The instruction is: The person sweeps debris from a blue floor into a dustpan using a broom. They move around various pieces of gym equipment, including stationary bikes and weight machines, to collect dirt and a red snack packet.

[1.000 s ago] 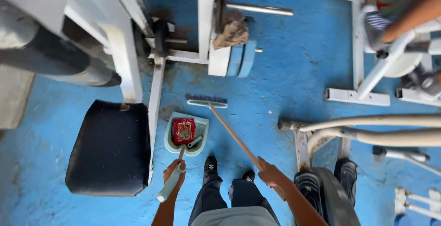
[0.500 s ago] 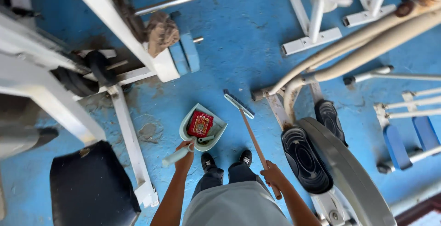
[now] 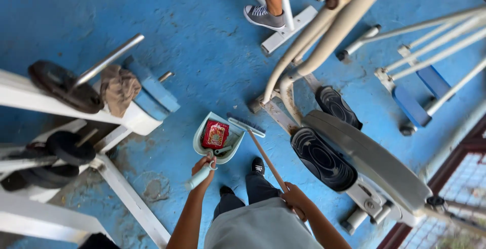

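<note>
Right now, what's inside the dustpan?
Inside the dustpan lies a red snack wrapper beside a small dark bit of debris. Anything under the wrapper is covered.

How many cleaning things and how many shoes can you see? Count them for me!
Dustpans: 1, pale green, held by the left hand.
Brooms: 1, held by the right hand.
Red packets in the dustpan: 1.
Black shoes on the person's feet: 2.
Grey sneakers on another person: 1.
Total: 6
</note>
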